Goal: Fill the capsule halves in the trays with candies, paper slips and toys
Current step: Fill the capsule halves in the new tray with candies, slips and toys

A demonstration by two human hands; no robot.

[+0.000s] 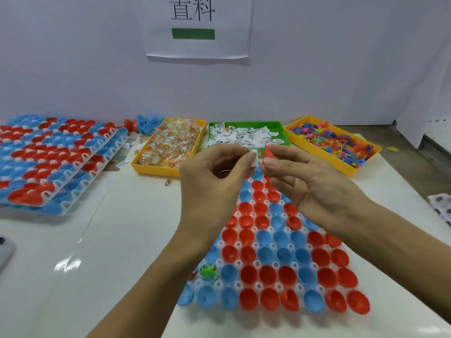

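Nearest the person, the tray of red and blue capsule halves lay flat on the white table, its long axis running away from the viewer and slanting a little to the left, the cups opening upward. Almost all of them looked bare; only one cup near the front left corner held a green toy, so the filling seemed barely begun on this tray. Above its far end the left hand pinched a white paper slip between thumb and forefinger, and the right hand, just beside it, pinched a small red toy that stuck upward from the fingertips. Neither piece had gone into a cup yet. Beyond the hands stood three supply bins: a yellow one of wrapped candies, a green one of paper slips, and another yellow one of toys. Far left, stacked trays lay aslant; whether their cups were filled could not be told.
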